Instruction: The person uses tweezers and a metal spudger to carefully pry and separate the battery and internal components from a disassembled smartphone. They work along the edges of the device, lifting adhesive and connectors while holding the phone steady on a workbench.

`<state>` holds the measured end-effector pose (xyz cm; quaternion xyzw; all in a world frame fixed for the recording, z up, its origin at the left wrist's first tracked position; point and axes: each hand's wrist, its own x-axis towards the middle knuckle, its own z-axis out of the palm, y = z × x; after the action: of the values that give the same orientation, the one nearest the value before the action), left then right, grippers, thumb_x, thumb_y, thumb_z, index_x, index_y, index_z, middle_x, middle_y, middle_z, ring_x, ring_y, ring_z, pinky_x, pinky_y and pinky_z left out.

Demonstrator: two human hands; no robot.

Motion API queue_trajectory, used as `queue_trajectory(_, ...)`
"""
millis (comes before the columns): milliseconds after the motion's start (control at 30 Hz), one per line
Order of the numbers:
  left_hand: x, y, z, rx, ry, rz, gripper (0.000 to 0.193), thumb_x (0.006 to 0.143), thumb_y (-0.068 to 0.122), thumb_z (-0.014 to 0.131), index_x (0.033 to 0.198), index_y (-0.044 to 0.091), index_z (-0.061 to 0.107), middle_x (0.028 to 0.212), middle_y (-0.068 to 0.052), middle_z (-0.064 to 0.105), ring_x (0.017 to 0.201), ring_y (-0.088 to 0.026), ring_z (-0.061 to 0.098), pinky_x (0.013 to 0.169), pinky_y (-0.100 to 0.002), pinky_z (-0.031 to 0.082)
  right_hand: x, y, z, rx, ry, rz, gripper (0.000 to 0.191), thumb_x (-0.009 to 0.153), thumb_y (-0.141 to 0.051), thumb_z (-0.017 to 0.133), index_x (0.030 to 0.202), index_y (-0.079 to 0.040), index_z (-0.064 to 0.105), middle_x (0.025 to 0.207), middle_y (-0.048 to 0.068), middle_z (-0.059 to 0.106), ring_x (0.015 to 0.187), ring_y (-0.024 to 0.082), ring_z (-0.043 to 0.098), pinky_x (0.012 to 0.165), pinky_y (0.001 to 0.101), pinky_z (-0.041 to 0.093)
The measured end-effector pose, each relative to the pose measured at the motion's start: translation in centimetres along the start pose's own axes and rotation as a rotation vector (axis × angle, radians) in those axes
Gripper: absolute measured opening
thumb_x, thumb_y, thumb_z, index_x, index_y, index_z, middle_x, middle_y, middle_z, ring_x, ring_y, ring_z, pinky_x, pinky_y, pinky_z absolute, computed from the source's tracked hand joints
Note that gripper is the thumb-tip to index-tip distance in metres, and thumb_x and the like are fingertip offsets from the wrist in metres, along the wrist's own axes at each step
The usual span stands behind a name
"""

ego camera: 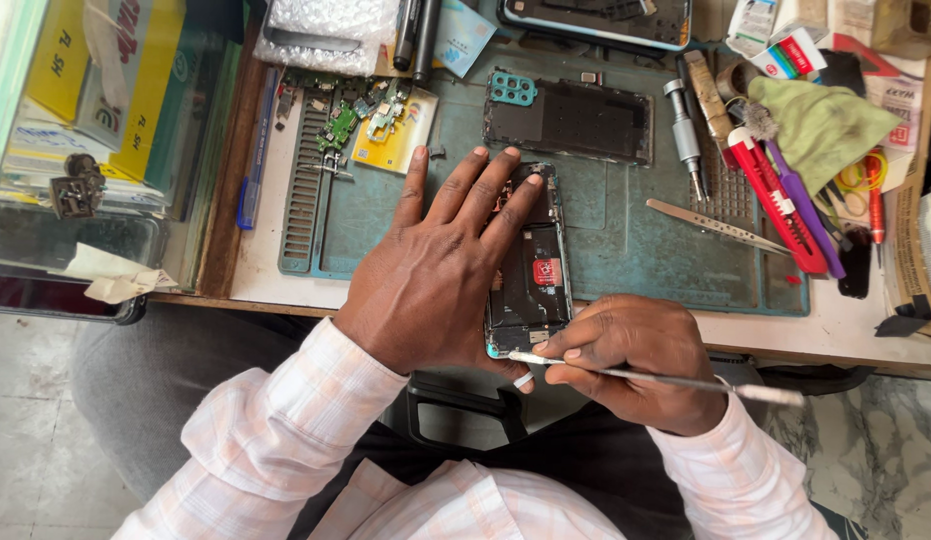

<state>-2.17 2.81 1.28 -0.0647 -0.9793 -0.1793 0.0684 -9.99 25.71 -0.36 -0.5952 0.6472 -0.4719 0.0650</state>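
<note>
Far left there's a glass counter (76, 230) w/ yellow boxes under it, then a blue pen (251, 190) along the edge of the teal repair mat (626, 250). Small green circuit boards (338, 125) sit on the mat's ribbed strip.

Left hand (436, 270) lies flat w/ fingers spread, pressing down on the opened phone (531, 270), which sits at the mat's front edge, its bottom end hanging over the bench edge toward the lap. Behind it is a removed back cover (571, 120) w/ a teal camera frame.

Right hand (636, 360) pinches a thin metal pry tool (666, 378), tip touching the phone's bottom corner.

Imo the risk: tip slips or digs too deep and nicks a flex cable or the board, esp since that end is unsupported.

Further right: tweezers (716, 222), screwdriver (686, 135), red cutter (776, 195), green cloth (821, 125).
</note>
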Motion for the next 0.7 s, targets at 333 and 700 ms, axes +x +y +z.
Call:
queue_trajectory(333, -0.1, 0.0, 0.0, 0.005, -0.011, -0.006, 0.163, 0.027, 0.088, 0.084, 0.153, 0.002, 0.028, 0.155, -0.025, 0.032, 0.145, -0.044, 0.028, 0.117, -0.067, 0.012, -0.6, 0.1, -0.2, 0.055, 0.062, 0.066, 0.024, 0.092, -0.014, 0.078, 0.084, -0.009, 0.056, 0.09, 0.011, 0.077, 0.078, 0.02, 0.078, 0.07, 0.0325, 0.063)
queue_trajectory(700, 0.0, -0.1, -0.1, -0.006, -0.013, -0.009, 0.162, 0.025, 0.088, 0.085, 0.151, 0.001, 0.03, 0.153, -0.024, 0.033, 0.144, -0.044, 0.028, 0.116, -0.069, 0.012, 0.3, -0.7, 0.0, -0.02, -0.013, 0.005, 0.025, 0.086, -0.013, 0.082, 0.082, -0.009, 0.058, 0.092, 0.009, 0.077, 0.076, 0.021, 0.076, 0.069, 0.0334, 0.06)
